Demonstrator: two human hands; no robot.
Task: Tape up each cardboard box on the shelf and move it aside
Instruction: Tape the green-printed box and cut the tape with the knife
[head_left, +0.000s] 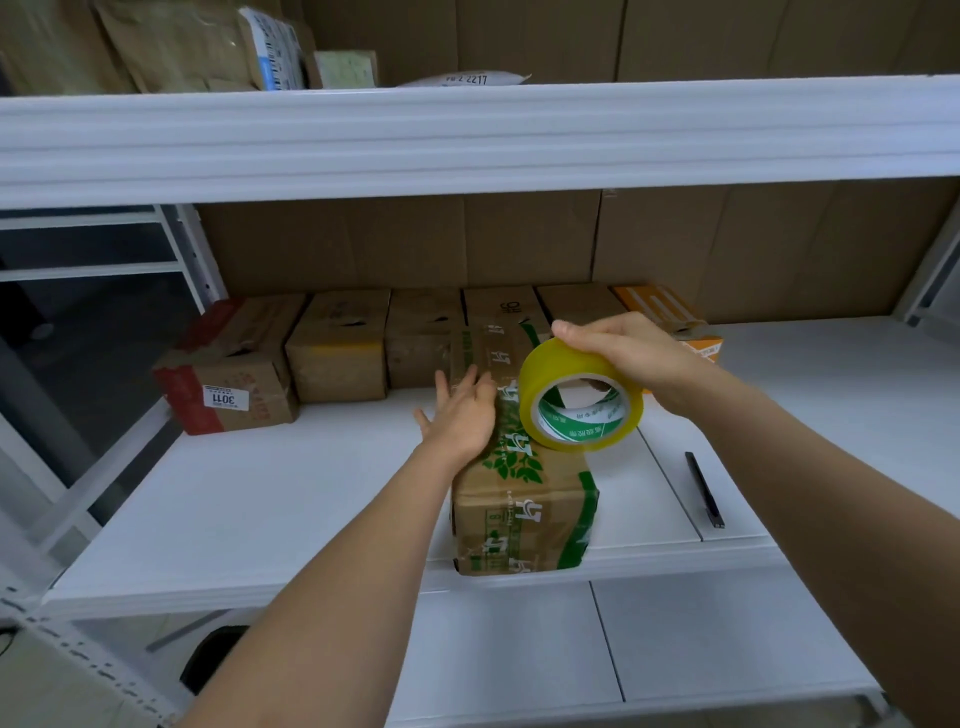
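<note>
I'm in a stockroom or warehouse: white steel shelving (467, 135) spans the frame, taped cartons (337, 353) line the middle shelf's back, one labelled 3011 (226, 399), with parcels (275, 49) stacked upper left.

1. A white metal shelf (291, 499) spans the view, with another white shelf board (467, 135) above it and one below.
2. A row of cardboard boxes (337, 353) stands along the back of the middle shelf, side by side.
3. The leftmost box in the row (228, 379) has red edges and a white label.
4. An orange box (670, 312) ends the row on the right.
5. A long box with green print (524, 499) lies in front, reaching the shelf's front edge.
6. A black pen (704, 488) lies to its right.
</note>
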